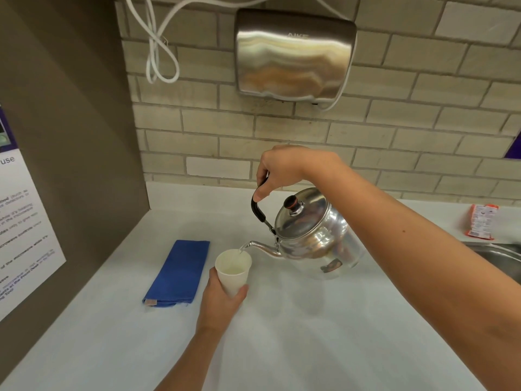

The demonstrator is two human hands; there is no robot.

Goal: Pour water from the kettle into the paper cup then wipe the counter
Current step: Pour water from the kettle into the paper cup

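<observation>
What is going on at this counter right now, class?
A person is pouring water. The right hand grips the black handle of a shiny metal kettle, tilted so its spout reaches over a white paper cup. The left hand holds that cup, which already has some water in it. A folded blue cloth lies untouched on the white counter.

Cloth (177,272) left of cup (233,270); kettle (310,238) right, spout seemingly over rim.

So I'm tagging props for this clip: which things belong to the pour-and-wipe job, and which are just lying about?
Part of the job:
kettle, held by right hand
paper cup, held by left hand
blue cloth
counter

Just lying about:
orange packet
hand dryer
sink
wall notice
</observation>
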